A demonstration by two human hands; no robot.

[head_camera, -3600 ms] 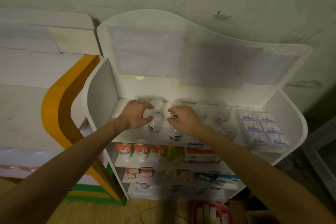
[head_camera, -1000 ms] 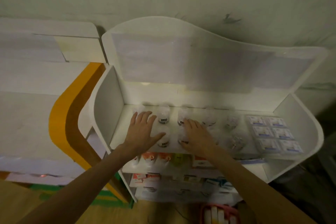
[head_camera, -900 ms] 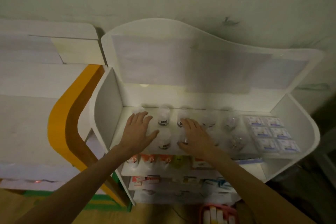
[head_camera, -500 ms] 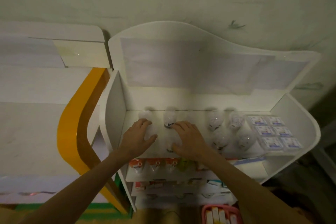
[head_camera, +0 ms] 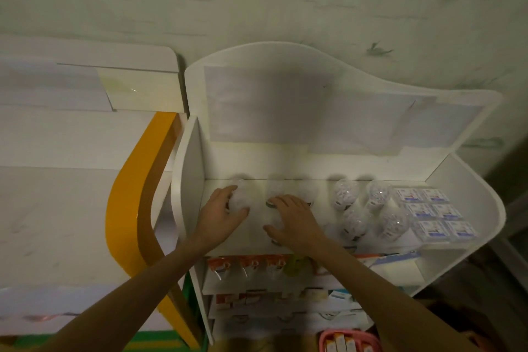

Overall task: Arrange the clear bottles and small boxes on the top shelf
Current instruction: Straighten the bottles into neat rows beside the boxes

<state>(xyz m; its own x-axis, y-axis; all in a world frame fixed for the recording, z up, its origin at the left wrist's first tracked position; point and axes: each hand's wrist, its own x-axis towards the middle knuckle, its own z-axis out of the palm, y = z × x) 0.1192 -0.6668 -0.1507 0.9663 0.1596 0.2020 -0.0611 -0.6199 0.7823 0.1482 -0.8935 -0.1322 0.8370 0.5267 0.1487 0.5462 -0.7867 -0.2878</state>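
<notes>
Left hand point(head_camera: 221, 216) was curled round a clear bottle point(head_camera: 239, 199) at its 1 o'clock. Right hand point(head_camera: 293, 218) was spread over bottles point(head_camera: 274, 198), grip undeterminable; small boxes point(head_camera: 434, 213) were seen at 3 o'clock.

Both bare forearms reach forward and up, left hand point(head_camera: 221, 216) palm down with fingers curled loosely and thumb spread, right hand point(head_camera: 291, 220) palm down, fingers extended flat, thumb out.

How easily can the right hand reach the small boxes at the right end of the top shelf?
Probably yes: the right hand is beside them, but four clear bottles stand between it and the small boxes.
</notes>
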